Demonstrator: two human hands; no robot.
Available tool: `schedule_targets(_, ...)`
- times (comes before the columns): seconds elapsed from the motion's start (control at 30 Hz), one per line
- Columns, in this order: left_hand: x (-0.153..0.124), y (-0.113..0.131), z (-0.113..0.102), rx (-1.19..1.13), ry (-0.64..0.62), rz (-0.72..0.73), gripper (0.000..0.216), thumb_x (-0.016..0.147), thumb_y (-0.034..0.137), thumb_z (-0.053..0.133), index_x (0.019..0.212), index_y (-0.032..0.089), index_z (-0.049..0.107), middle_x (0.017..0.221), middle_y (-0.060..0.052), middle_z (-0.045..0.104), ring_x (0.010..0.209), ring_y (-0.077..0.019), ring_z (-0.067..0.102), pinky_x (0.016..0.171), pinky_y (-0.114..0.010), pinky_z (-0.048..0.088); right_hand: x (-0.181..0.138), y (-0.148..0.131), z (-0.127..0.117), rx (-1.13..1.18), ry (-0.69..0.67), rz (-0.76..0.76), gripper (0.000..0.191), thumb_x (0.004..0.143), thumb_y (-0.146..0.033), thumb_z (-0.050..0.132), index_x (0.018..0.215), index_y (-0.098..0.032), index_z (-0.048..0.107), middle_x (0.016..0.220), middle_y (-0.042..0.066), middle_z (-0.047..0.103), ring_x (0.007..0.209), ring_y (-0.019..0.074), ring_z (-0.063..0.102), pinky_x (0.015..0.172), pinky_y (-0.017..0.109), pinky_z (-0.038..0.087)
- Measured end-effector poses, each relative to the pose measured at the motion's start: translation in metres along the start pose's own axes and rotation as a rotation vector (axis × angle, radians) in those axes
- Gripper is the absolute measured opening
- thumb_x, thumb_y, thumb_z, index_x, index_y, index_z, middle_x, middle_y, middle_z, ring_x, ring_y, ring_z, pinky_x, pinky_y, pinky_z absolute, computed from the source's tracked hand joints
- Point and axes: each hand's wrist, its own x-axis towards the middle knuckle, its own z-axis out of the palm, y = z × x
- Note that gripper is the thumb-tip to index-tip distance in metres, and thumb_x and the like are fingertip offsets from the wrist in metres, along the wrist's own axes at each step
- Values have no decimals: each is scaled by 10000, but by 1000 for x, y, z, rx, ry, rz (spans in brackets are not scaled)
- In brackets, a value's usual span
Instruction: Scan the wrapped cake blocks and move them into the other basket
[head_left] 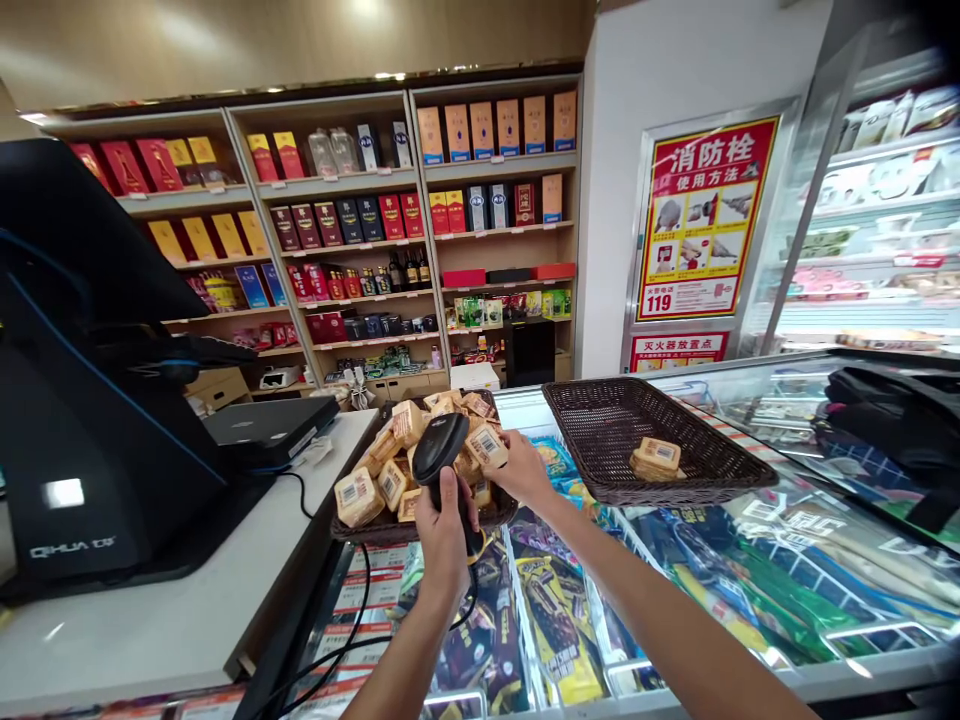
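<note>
My left hand (448,530) is wrapped round the handle of a black barcode scanner (440,447), its head pointing away over a dark woven basket (367,532). Several small wrapped snack packs (358,497) with barcode labels are heaped in that basket. Between the fingers of my right hand (523,468) is one snack pack (487,446), its barcode facing up beside the scanner head. To the right, a second brown woven basket (600,425) holds a small pile of similar packs (657,458). The scanner's black cable (366,600) hangs below my left hand.
Both baskets rest on a glass-topped freezer with ice cream packets (559,630) inside. A checkout terminal (97,430) stands on the white counter (150,630) at left. A black bag (892,420) lies at far right. Stocked shelves (345,250) line the back wall.
</note>
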Motion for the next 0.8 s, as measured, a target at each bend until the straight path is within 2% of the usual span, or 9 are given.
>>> schedule_targets(0.13, -2, -4, 0, 24, -37, 8, 520, 795, 687, 656, 749, 188, 514, 591, 63, 494, 421, -57, 419, 396, -180, 352, -5, 1, -14, 50, 209, -221, 541, 703, -185, 642, 1231, -174, 524, 1143, 124, 602, 1077, 289, 610, 874, 440, 558)
schedule_targets(0.27, -2, -8, -2, 70, -61, -44, 558, 761, 726, 656, 734, 190, 505, 555, 68, 481, 413, -54, 399, 403, -176, 359, -17, 17, -51, 96, 376, -372, 577, 753, -185, 642, 1311, -197, 496, 1282, 157, 524, 1166, 304, 580, 842, 451, 617)
schedule_targets(0.37, -2, -9, -3, 102, -106, -73, 556, 756, 729, 658, 768, 189, 528, 568, 61, 503, 408, -56, 409, 393, -177, 354, -29, 38, -74, 115, 481, -380, 554, 791, -230, 662, 1318, -219, 491, 1246, 145, 542, 1125, 288, 599, 719, 403, 657)
schedule_targets(0.47, -3, -11, -4, 125, -161, -89, 549, 751, 717, 677, 776, 186, 541, 612, 44, 537, 419, -56, 436, 394, -178, 350, -36, 58, -83, 126, 578, -332, 517, 805, -258, 674, 1291, -212, 503, 1179, 135, 572, 995, 252, 642, 637, 356, 661)
schedule_targets(0.6, -6, -15, -5, 127, -291, -130, 553, 768, 714, 668, 745, 171, 563, 573, 45, 501, 427, -51, 428, 411, -173, 322, -36, 71, -85, 97, 597, -311, 490, 804, -248, 670, 1267, -194, 519, 1193, 147, 585, 1004, 258, 648, 639, 353, 661)
schedule_targets(0.7, -7, -16, -6, 142, -425, -145, 556, 770, 710, 671, 734, 162, 586, 564, 32, 501, 422, -52, 414, 413, -183, 304, -33, 74, -88, 72, 595, -300, 508, 803, -249, 663, 1285, -194, 511, 1227, 160, 584, 1048, 277, 643, 665, 374, 660)
schedule_targets(0.8, -8, -17, -7, 168, -505, -151, 558, 768, 710, 673, 700, 163, 583, 524, 25, 492, 413, -63, 396, 415, -200, 310, -32, 73, -90, 82, 581, -289, 519, 804, -252, 658, 1296, -190, 505, 1228, 162, 588, 1042, 274, 651, 670, 373, 656)
